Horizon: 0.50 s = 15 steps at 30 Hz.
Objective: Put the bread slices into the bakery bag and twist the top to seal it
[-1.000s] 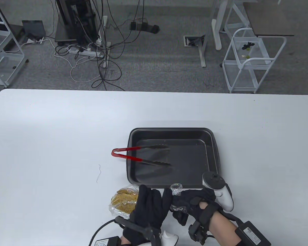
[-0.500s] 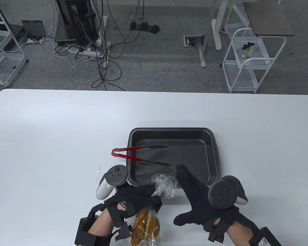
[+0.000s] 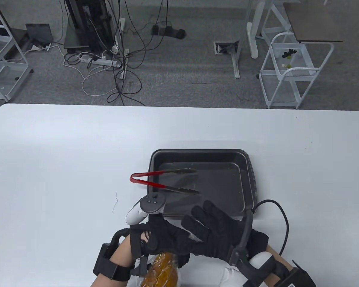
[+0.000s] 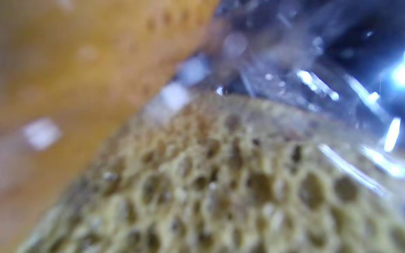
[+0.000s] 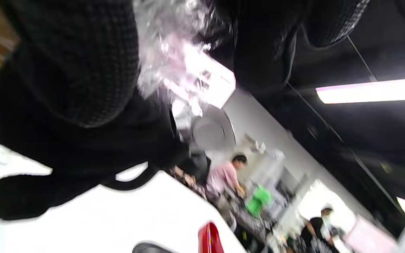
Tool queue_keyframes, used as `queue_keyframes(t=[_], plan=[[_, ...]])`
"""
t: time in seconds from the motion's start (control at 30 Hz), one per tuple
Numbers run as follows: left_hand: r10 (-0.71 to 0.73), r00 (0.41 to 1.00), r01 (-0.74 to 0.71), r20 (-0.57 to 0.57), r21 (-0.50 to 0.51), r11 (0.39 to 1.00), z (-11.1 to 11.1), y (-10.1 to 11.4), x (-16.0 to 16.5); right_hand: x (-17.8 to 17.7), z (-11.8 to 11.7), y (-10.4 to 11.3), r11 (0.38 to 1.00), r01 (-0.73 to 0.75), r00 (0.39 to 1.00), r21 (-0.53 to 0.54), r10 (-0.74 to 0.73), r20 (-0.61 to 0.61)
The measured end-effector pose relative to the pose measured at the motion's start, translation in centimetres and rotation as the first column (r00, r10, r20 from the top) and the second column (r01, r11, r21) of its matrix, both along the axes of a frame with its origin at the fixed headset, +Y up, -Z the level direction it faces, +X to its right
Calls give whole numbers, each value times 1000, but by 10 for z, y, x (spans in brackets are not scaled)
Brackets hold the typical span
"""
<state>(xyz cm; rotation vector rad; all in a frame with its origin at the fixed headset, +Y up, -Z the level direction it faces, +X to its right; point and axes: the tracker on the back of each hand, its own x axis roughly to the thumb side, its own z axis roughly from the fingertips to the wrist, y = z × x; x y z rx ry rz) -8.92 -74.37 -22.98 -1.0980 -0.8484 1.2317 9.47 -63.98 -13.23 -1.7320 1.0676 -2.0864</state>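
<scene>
The clear bakery bag (image 3: 176, 262) with brown bread slices (image 3: 163, 269) hangs at the table's near edge. My left hand (image 3: 167, 240) grips the bag's neck just above the bread. My right hand (image 3: 211, 227) lies turned palm down over the left one and hides the bag's top. In the right wrist view the crumpled plastic top (image 5: 174, 45) sits between that hand's gloved fingers (image 5: 265, 42) and a black gloved mass at the left. The left wrist view is filled by blurred bread (image 4: 223, 175) behind shiny plastic.
An empty dark baking tray (image 3: 248, 179) lies just beyond my hands, with red-handled tongs (image 3: 164, 181) resting across its left rim. A thin wire tie (image 3: 115, 203) lies on the white table to the left. A black cable (image 3: 282, 221) loops at the right.
My right hand has swung left from open beside the bag, turned over and closed onto the bag's top. The left hand with the bag has shifted slightly right and nearer.
</scene>
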Motion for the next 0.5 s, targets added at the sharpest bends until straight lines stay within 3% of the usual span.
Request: queue_keyframes(t=[0.07,0.17,0.27,0.3,0.4,0.47,0.5], plan=[[-35,999,36,-27,24,999,-2,-1,-3,-2,5,-1,998,-21,1000,-54,21,8],[-91,991,104,-98,128,986,-5,6,-8,-5,1,-2,988,-6,992,-157,26,123],[-118,971,175,-208,279,944,0,19,-14,0,-10,-2,931,134,969,-339,-52,241],[-120,963,201,-241,347,916,5,26,-14,3,-15,-3,887,224,955,-405,-115,275],[-172,901,385,-398,554,738,23,49,-13,12,-32,-12,697,416,892,-584,-186,413],[-145,805,554,-576,640,533,40,62,-9,18,-42,-19,546,530,837,-650,-212,504],[-115,758,629,-642,673,389,50,67,-3,20,-47,-24,461,585,804,-668,-222,551]])
